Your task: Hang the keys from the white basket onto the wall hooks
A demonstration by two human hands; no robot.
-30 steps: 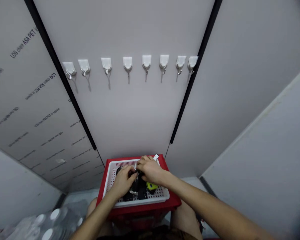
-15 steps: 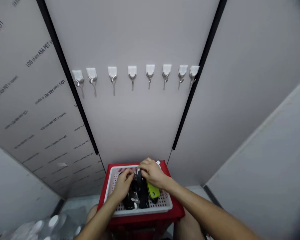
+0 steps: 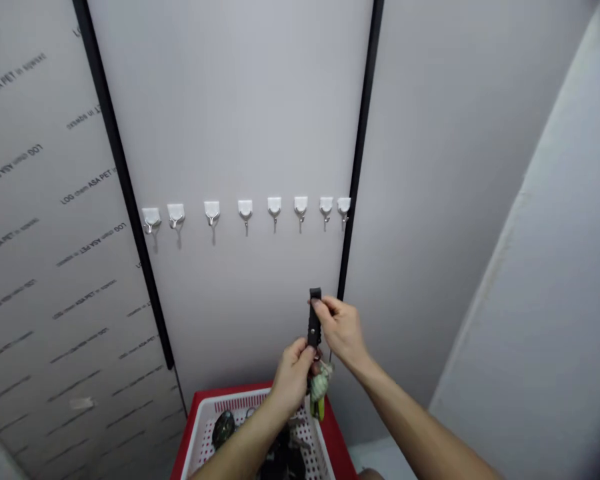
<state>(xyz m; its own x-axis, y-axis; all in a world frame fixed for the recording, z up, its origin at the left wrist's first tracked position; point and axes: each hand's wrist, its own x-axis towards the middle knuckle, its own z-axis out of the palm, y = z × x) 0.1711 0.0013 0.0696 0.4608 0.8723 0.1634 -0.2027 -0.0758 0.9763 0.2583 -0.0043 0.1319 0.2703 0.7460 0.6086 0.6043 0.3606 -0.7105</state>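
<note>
A black strap keychain (image 3: pixel 313 323) with a rivet is held upright above the basket's right side. My right hand (image 3: pixel 343 330) pinches it near its looped top. Lower down, my left hand (image 3: pixel 293 373) grips its bottom end. A pale green charm (image 3: pixel 320 385) dangles below the fingers. Beneath that shows a yellow-green piece (image 3: pixel 321 408); whether it hangs from the strap or lies in the basket, I cannot tell. Below my hands is a white perforated basket (image 3: pixel 203 420) with dark items and metal bits, partly hidden by my left forearm.
Several white adhesive hooks (image 3: pixel 245 210) form a row on the pale wall panel (image 3: pixel 230 287) ahead. Black vertical strips (image 3: pixel 357 167) edge that panel. The basket rests on a red stool (image 3: pixel 337 443). A side wall (image 3: pixel 540 320) stands at the right.
Both hands have risen out of the basket, bringing up the black strap keychain and its charm. The camera view has tilted up and turned right, so the hooks appear lower.
</note>
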